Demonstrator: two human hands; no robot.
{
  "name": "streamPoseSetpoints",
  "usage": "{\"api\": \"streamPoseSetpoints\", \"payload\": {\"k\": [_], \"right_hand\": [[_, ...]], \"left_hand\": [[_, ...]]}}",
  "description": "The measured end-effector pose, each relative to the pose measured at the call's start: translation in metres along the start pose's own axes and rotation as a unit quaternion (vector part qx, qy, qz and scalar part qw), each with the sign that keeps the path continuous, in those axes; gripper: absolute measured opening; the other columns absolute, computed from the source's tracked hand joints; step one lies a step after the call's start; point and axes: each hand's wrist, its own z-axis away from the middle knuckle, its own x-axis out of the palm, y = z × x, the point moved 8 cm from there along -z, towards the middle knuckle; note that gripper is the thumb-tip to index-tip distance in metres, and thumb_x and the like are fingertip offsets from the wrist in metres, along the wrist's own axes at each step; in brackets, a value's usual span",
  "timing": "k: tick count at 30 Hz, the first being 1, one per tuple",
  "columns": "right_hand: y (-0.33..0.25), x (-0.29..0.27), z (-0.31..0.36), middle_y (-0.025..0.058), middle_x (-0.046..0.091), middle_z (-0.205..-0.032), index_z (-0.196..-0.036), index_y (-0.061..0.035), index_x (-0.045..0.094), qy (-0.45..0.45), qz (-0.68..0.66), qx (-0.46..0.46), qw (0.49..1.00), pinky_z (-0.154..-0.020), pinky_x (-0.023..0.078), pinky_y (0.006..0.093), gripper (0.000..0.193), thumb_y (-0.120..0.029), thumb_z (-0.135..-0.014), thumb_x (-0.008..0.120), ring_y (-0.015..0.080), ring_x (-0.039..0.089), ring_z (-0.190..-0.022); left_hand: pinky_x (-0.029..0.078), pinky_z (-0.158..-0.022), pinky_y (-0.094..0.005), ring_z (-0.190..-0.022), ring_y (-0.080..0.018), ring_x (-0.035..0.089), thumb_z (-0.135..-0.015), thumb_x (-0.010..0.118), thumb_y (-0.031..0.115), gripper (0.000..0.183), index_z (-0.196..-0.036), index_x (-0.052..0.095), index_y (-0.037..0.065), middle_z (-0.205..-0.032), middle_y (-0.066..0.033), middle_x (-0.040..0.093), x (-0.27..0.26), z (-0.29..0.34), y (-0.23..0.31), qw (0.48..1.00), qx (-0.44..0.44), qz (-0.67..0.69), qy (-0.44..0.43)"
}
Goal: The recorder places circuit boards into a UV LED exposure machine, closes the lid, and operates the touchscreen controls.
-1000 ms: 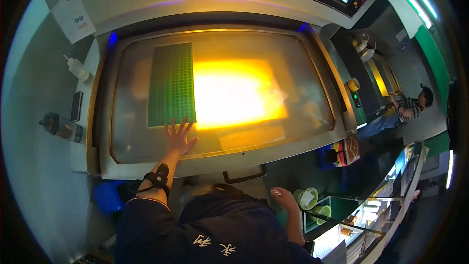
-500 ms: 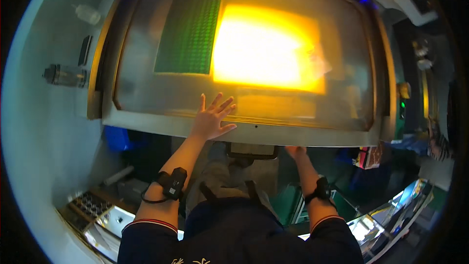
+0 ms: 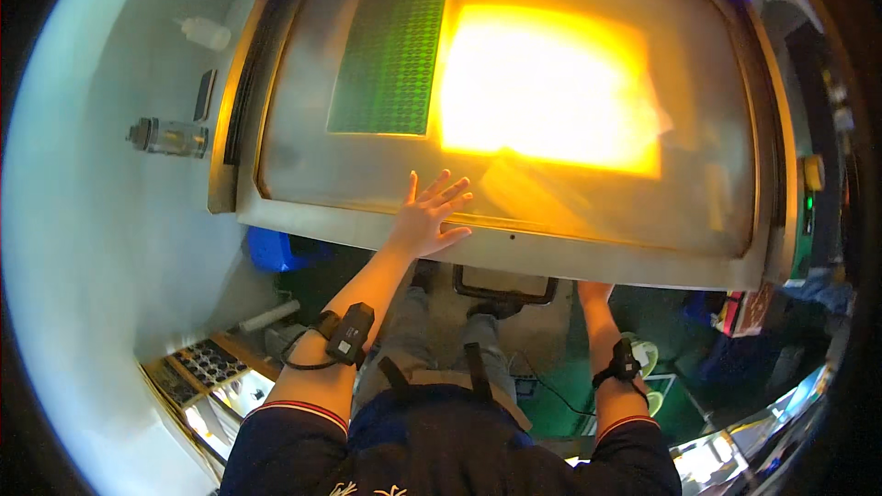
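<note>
A wide metal-rimmed frame (image 3: 634, 262) with a hazy, see-through surface stands before me. On its left half a green patterned panel (image 3: 390, 55) shows, apparently a circuit board. To the right of that glows a bright yellow-white rectangle (image 3: 551, 83), too bright for detail. My left hand (image 3: 430, 222) is open at the frame's front rim, palm down and fingers spread; whether it presses on the surface I cannot tell. Under the front rim, my right hand (image 3: 595, 292) shows only in part. The rim hides its fingers and whatever they touch.
To the left, a clear cylinder with a dark cap (image 3: 170, 137), a dark flat slab (image 3: 204, 95) and a white bottle (image 3: 204, 33) are on a pale surface. A blue bin (image 3: 269, 249) sits below the frame's left corner. A red-and-dark box (image 3: 742, 310) stands beyond its right corner.
The whole scene has shifted right as my view turned. Both hands keep nearly the same places at the frame's front rim. A slanted yellowish patch now appears near the front of the surface.
</note>
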Motion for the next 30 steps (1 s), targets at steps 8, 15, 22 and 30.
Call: {"api": "streamPoseSetpoints", "payload": {"k": [8, 15, 22, 30], "right_hand": [[-0.017, -0.087, 0.036, 0.0162, 0.069, -0.1, -0.12, -0.0107, 0.064, -0.183, 0.07, 0.125, 0.973, -0.078, 0.054, 0.0436, 0.041, -0.004, -0.079, 0.06, 0.039, 0.065, -0.092], [-0.033, -0.157, 0.142, 0.0137, 0.07, -0.096, -0.113, -0.0227, 0.067, -0.191, 0.077, 0.127, 0.97, -0.079, 0.052, 0.0483, 0.041, -0.006, -0.077, 0.058, 0.0375, 0.066, -0.091], [-0.188, -0.209, 0.079, 0.0073, 0.072, -0.105, -0.111, -0.0277, 0.071, -0.241, 0.089, -0.173, 0.951, -0.076, 0.055, 0.0394, 0.049, -0.003, -0.069, 0.064, 0.0276, 0.07, -0.089], [-0.338, -0.139, -0.034, 0.0073, 0.067, -0.122, -0.121, -0.0193, 0.065, -0.142, 0.026, -0.333, 0.932, -0.098, 0.047, 0.0434, 0.042, -0.013, -0.08, 0.066, 0.0286, 0.061, -0.118]], "left_hand": [[0.009, -0.116, -0.0645, -0.148, -0.0233, 0.023, -0.087, 0.06, 0.054, 0.06, -0.137, 0.056, 0.021, -0.155, 0.0056, 0.036, -0.007, 0.001, 0.004, 0.999, -0.035, -0.003, -0.008], [0.012, -0.116, -0.0625, -0.148, -0.0378, 0.016, -0.081, 0.067, 0.051, 0.081, -0.149, 0.037, 0.018, -0.16, -0.0109, 0.024, 0.009, 0.038, 0.065, 0.999, 0.001, 0.026, -0.047], [0.032, -0.11, -0.056, -0.137, -0.0361, 0.038, -0.078, 0.072, 0.047, 0.084, -0.149, 0.037, 0.018, -0.153, -0.0128, 0.036, -0.011, 0.156, 0.125, 0.934, 0.053, 0.076, -0.344], [0.047, -0.097, -0.0457, -0.119, -0.0338, 0.059, -0.078, 0.07, 0.021, 0.069, -0.143, 0.046, 0.024, -0.134, -0.0039, 0.06, -0.082, 0.151, -0.05, 0.977, -0.11, -0.18, 0.024]]}}
